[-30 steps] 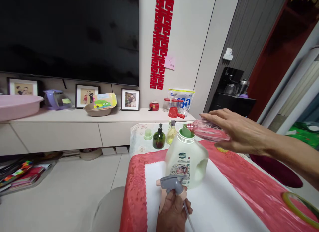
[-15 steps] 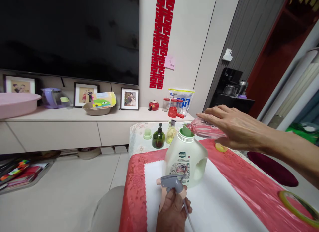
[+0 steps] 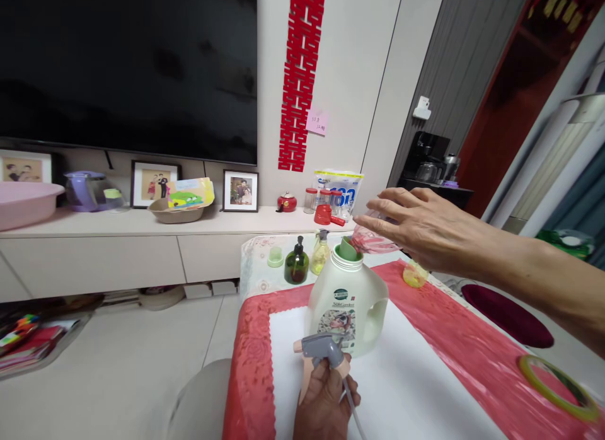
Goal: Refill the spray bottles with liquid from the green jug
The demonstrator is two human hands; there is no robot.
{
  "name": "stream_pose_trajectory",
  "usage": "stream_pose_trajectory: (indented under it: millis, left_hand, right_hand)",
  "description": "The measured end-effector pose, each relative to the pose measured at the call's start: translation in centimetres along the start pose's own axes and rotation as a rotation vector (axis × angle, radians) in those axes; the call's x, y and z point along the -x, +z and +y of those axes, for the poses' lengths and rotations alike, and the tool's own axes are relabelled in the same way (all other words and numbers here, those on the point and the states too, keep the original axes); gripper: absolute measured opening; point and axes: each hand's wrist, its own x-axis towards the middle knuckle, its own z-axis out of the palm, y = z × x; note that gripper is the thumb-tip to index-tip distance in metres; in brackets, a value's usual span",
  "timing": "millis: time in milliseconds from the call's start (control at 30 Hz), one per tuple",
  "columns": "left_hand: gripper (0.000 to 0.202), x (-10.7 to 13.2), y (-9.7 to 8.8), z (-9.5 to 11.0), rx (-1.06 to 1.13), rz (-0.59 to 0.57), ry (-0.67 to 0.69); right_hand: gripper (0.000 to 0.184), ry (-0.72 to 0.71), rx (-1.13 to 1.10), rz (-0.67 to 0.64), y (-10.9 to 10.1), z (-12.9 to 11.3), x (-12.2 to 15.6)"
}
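My right hand is wrapped over a clear pink bottle, held on its side with its mouth tipped into the green spout of a white detergent jug. The jug stands upright on a white sheet over the red tablecloth. Low in the view, my left hand grips a grey and peach spray-trigger head with its thin tube hanging down, just in front of the jug.
Behind the jug stand a dark green pump bottle, a small spray bottle and a pale green cup. A yellowish cup sits at the right, a green ring near the table's right edge. A long cabinet carries framed photos.
The pink bottle's base has risen a little, steepening its tilt into the jug's spout. The view has drifted slightly to the right. My left hand stays put.
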Motion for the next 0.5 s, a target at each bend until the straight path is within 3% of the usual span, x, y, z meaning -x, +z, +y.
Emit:
stream_pose_trajectory:
  millis: [300,500]
  left_hand:
    - [0.045,0.16,0.31,0.22,0.001,0.003,-0.021]
    - [0.049,0.13,0.31,0.32,0.001,-0.011,-0.021]
  right_hand:
    - [0.061,-0.070,0.072,0.089,-0.74,-0.31,-0.96]
    - [0.052,-0.054,0.123,0.075,-0.94,-0.94,-0.93]
